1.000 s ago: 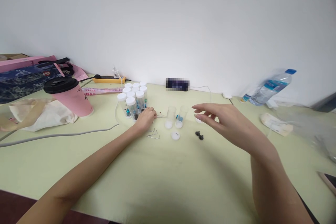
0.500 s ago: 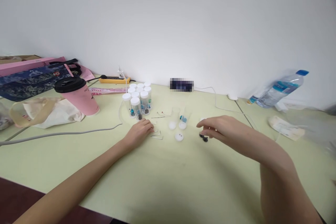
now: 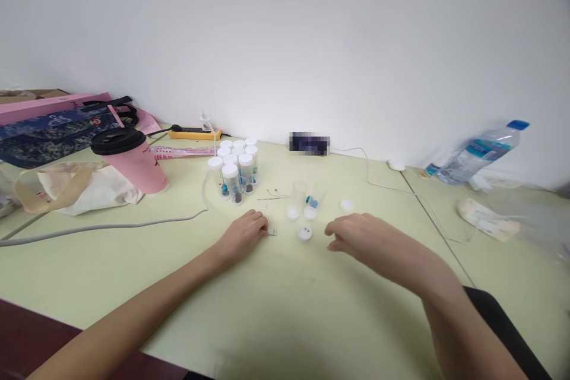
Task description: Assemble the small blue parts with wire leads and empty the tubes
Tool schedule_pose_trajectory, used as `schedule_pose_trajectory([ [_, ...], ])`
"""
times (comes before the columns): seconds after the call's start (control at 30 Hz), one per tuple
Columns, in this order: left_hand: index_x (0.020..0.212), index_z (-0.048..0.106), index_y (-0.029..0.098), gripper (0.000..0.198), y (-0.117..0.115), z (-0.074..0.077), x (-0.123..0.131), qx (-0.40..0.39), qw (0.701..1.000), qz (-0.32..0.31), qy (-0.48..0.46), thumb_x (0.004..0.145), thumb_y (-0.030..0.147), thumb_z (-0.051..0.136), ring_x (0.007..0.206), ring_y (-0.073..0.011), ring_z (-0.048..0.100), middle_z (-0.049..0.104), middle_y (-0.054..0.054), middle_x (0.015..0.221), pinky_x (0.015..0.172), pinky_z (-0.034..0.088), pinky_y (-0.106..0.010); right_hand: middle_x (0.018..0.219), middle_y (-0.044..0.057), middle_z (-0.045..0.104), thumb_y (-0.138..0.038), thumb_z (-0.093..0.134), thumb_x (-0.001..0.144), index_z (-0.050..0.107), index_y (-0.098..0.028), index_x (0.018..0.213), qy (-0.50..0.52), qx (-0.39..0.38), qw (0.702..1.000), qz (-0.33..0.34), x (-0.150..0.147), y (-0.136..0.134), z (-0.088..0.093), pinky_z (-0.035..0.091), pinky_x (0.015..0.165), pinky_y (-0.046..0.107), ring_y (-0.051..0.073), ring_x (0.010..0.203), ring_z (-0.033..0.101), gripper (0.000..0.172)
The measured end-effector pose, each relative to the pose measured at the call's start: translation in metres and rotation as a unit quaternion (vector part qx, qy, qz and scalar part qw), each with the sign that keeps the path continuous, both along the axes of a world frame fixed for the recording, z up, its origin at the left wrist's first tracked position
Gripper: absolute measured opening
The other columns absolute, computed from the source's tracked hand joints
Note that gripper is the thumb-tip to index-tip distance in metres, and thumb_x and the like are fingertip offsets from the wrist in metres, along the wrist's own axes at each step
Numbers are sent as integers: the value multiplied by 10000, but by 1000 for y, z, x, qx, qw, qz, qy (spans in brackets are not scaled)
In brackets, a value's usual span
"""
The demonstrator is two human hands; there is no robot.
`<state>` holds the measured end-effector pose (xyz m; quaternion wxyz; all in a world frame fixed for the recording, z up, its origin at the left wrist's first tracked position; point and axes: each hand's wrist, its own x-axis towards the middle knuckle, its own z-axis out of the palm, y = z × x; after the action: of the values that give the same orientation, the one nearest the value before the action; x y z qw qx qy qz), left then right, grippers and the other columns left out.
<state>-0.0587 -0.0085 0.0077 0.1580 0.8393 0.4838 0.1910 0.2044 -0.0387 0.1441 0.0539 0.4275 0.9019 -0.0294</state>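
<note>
1. Since half a second ago, right hand (image 3: 356, 237) has dropped lower and slid toward frame centre, now covering the small black parts it was reaching for; they are out of sight.
2. Right grip: fingers curled down on the worktop (image 3: 285, 309), cannot tell if anything is pinched.
3. Left hand (image 3: 244, 231) lies loosely closed left of centre, fingertips over the bent metal wires (image 3: 272, 232), probably pinning them; grasp unclear.
4. Loose white cap (image 3: 305, 233) sits between both hands.
5. Two open vials (image 3: 307, 200) stand just behind, capped vials (image 3: 234, 172) clustered further left.
</note>
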Motion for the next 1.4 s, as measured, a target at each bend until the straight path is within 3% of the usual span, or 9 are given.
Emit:
schedule_pose_trajectory([
  [0.27,711,479,209,157,1,4,-1,-30,998,15,-53,863,244,493,772,-178,531,570,-3,761,658,421,-291,775,37,561,-172,503,901,529,-156,830,3,22,999,34,-63,8,-73,287,518,242,138,636,551,78],
  [0.37,739,481,209,205,6,12,-13,60,995,56,-56,911,310,435,716,-164,520,554,-6,745,635,408,-289,875,49,546,-132,499,893,505,-155,904,12,36,999,29,-77,13,-94,297,512,236,130,670,561,26],
  [0.47,771,492,210,211,14,25,-33,212,965,141,-61,923,333,415,718,-174,510,536,-23,747,661,406,-306,949,52,527,-71,516,856,477,-160,951,4,51,998,36,-81,17,-106,301,494,229,129,703,566,136],
  [0.57,908,486,205,128,20,38,-52,313,907,252,-125,887,331,491,762,-188,508,524,-47,839,692,426,-325,948,48,517,37,540,763,460,-157,938,-25,70,996,49,-81,19,-111,308,475,230,138,721,560,273],
  [0.67,1106,435,196,328,27,48,-61,350,878,286,-154,846,356,554,921,-231,500,506,-101,1035,769,441,-369,916,48,517,99,561,677,458,-148,917,-58,85,993,66,-81,17,-112,336,467,231,146,713,553,359],
  [0.77,1217,400,205,479,36,53,-58,355,893,256,-106,819,392,588,1167,-295,405,443,-137,1230,962,362,-460,862,49,520,90,576,675,472,-142,894,-87,93,989,70,-83,13,-112,368,461,226,151,692,558,336],
  [0.87,1228,438,210,475,46,55,-52,337,912,230,-50,821,407,585,1265,-321,329,388,-142,1310,1052,277,-492,788,45,518,89,542,705,488,-136,847,-101,109,987,64,-85,8,-112,381,445,229,155,654,565,271],
  [1.03,1232,469,228,382,52,50,-55,296,932,205,-43,864,316,520,1269,-301,369,407,-130,1318,1037,334,-468,739,43,524,106,537,693,492,-133,809,-105,110,986,64,-85,4,-112,365,424,227,155,618,573,270],
  [1.4,1270,480,243,425,54,42,-84,333,924,186,-21,850,287,529,1296,-289,367,488,-103,1312,1062,330,-480,719,32,520,87,585,657,492,-140,799,-103,100,987,72,-81,5,-108,356,430,224,142,597,557,284],
])
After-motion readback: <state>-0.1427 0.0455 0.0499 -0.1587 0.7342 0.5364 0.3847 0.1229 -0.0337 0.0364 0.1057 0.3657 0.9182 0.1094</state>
